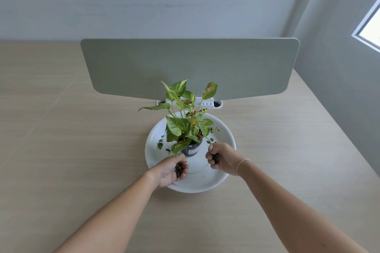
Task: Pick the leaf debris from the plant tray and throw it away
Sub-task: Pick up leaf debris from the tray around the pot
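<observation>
Pot label (192, 151) blurred, perhaps unreadable.

The left hand (173, 170) covers the tray's (205, 185) near-left rim, and leaves hide most of the pot (190, 150).

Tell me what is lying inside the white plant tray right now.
The white tray holds a potted plant in a dark pot, with small leaf scraps scattered around it. The left hand and right hand, both gripping debris, cover part of the tray floor.

Two bare forearms without sleeves, thin white string bracelet (240, 165) around the right wrist, short fingernails
</observation>
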`<state>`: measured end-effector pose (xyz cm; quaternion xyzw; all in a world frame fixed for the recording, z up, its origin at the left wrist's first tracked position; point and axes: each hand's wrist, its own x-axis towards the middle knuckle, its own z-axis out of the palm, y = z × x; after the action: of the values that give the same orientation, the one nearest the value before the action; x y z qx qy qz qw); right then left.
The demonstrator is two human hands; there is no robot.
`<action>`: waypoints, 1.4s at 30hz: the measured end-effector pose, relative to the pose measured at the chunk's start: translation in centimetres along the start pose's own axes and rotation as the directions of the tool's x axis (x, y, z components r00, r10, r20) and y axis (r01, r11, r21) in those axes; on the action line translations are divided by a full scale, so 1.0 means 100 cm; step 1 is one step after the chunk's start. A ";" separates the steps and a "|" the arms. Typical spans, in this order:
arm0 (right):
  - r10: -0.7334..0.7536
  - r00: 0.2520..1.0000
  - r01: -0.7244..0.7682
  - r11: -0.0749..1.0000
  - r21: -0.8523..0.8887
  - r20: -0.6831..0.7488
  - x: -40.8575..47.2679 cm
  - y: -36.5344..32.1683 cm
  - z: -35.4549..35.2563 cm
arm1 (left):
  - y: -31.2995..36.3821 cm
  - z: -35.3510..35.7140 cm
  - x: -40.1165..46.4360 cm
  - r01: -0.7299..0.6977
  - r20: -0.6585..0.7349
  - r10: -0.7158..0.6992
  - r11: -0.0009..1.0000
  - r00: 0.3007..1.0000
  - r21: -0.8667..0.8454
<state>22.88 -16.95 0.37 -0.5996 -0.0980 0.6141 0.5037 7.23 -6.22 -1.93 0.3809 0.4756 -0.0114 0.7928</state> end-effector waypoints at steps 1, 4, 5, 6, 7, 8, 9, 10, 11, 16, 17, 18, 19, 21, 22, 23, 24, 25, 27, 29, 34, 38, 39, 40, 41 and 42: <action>-0.015 1.000 0.015 1.000 0.011 0.006 -0.001 0.001 0.002 | -0.001 0.000 0.000 -0.009 0.001 0.009 0.999 1.000 -0.049; -0.061 0.998 0.061 0.998 0.012 -0.006 -0.004 0.002 0.004 | -0.002 0.001 0.000 -0.041 0.004 0.042 0.987 0.999 -0.154; -0.069 0.998 0.069 0.998 -0.001 -0.017 -0.004 0.003 0.004 | -0.003 0.002 0.000 -0.048 0.005 0.050 0.983 0.999 -0.175; -0.071 0.997 0.070 0.997 -0.029 -0.033 -0.004 0.003 0.004 | -0.003 0.002 0.000 -0.056 0.010 0.059 0.980 0.998 -0.190; -0.069 0.996 0.065 0.995 -0.069 -0.055 -0.003 0.003 0.004 | -0.004 0.002 0.000 -0.060 0.016 0.065 0.978 0.998 -0.199; -0.070 0.995 0.060 0.990 -0.124 -0.076 -0.003 0.003 0.005 | -0.004 0.001 0.000 -0.063 0.022 0.069 0.977 0.997 -0.202; -0.077 0.992 0.057 0.978 -0.199 -0.095 -0.003 0.003 0.005 | -0.004 0.001 0.000 -0.065 0.026 0.072 0.978 0.997 -0.200; -0.085 0.990 0.049 0.954 -0.296 -0.112 -0.003 0.004 0.006 | -0.004 0.000 0.000 -0.065 0.027 0.072 0.978 0.997 -0.196; -0.091 0.988 0.034 0.912 -0.409 -0.121 -0.003 0.004 0.008 | -0.005 0.000 0.000 -0.064 0.026 0.070 0.979 0.997 -0.192; -0.096 0.994 0.003 0.492 -0.871 -0.051 0.004 0.010 0.011 | -0.006 -0.001 0.000 -0.052 -0.022 0.049 0.987 0.999 -0.155; -0.104 0.994 0.005 0.378 -0.926 -0.037 0.005 0.012 0.012 | -0.006 -0.001 0.000 -0.040 -0.032 0.036 0.989 0.999 -0.141; -0.118 0.993 0.009 0.258 -0.966 -0.022 0.006 0.013 0.013 | -0.007 -0.001 -0.001 -0.027 -0.039 0.022 0.992 0.999 -0.123; -0.133 0.991 0.014 0.147 -0.989 -0.006 0.007 0.015 0.014 | -0.007 -0.001 -0.001 -0.016 -0.044 0.011 0.995 0.999 -0.102; -0.143 0.990 -0.002 -0.002 -1.000 -0.002 0.008 0.017 0.015 | -0.007 -0.002 -0.001 -0.005 -0.048 0.001 0.997 0.999 -0.072; -0.141 0.990 -0.019 -0.042 -0.999 -0.013 0.009 0.017 0.013 | -0.006 -0.001 -0.001 0.000 -0.051 -0.003 0.998 0.999 -0.066; -0.141 0.990 -0.035 -0.069 -0.997 -0.025 0.010 0.017 0.012 | -0.006 -0.001 -0.001 0.004 -0.054 -0.007 0.998 0.999 -0.062; -0.145 0.989 -0.049 -0.087 -0.995 -0.036 0.011 0.017 0.011 | -0.005 -0.001 -0.001 0.006 -0.057 -0.010 0.998 0.998 -0.060; -0.152 0.987 -0.060 -0.100 -0.993 -0.044 0.012 0.017 0.010 | -0.005 -0.001 -0.001 0.007 -0.060 -0.011 0.998 0.998 -0.058; -0.168 0.984 -0.083 -0.117 -0.990 -0.063 0.014 0.017 0.010 | -0.004 -0.001 -0.001 0.010 -0.063 -0.013 0.999 0.998 -0.050; -0.179 0.981 -0.102 -0.127 -0.987 -0.078 0.015 0.018 0.010 | -0.004 -0.001 0.001 0.017 -0.067 -0.020 0.999 0.998 -0.037; -0.190 0.977 -0.135 -0.171 -0.976 -0.102 0.016 0.019 0.015 | -0.004 -0.001 0.003 0.032 -0.068 -0.033 0.999 0.997 -0.015; -0.194 0.974 -0.153 -0.188 -0.970 -0.116 0.020 0.021 0.016 | -0.004 -0.002 0.004 0.033 -0.072 -0.034 0.999 0.997 -0.015; -0.197 0.973 -0.160 -0.189 -0.969 -0.122 0.021 0.021 0.016 | -0.004 -0.002 0.005 0.034 -0.072 -0.035 0.999 0.997 -0.016; -0.202 0.971 -0.167 -0.189 -0.968 -0.128 0.021 0.021 0.016 | -0.003 -0.002 0.005 0.036 -0.071 -0.037 0.999 0.997 -0.016; -0.204 0.970 -0.174 -0.187 -0.967 -0.135 0.021 0.021 0.016 | -0.003 -0.002 0.005 0.037 -0.071 -0.038 0.999 0.997 -0.016; -0.205 0.969 -0.180 -0.187 -0.966 -0.141 0.022 0.021 0.016 | -0.003 -0.002 0.005 0.038 -0.072 -0.039 0.999 0.997 -0.015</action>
<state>20.95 -15.56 -2.10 -0.8387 -0.4772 0.2286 -0.1287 7.24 -6.16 -2.54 0.3664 0.5111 -0.0096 0.7774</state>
